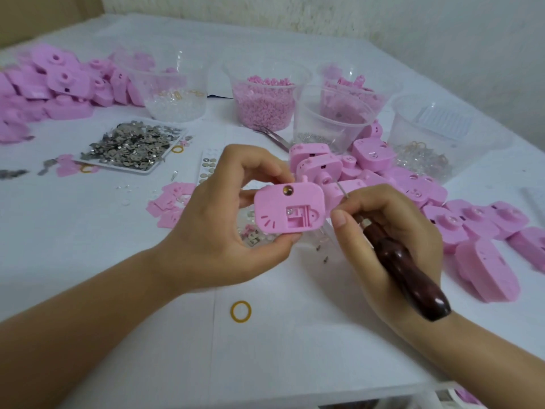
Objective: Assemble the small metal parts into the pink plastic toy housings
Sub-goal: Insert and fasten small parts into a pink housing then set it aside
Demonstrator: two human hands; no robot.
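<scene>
Pinching a pink housing (290, 208) by its edges at frame centre, the left hand (215, 228) treats it as light, stiff plastic best held at the rim, while the right hand (389, 243) grips a dark-handled tool (413, 276) beside it.

White rough-textured plaster wall (383, 22) along the back, brown flat panel (44, 16) in the far left corner, broad white-surfaced table (295, 349) filling the foreground, soft even light

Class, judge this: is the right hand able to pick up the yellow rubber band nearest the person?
Probably not yet: the right hand grips the dark-handled tool, though nothing blocks the rubber band.
</scene>
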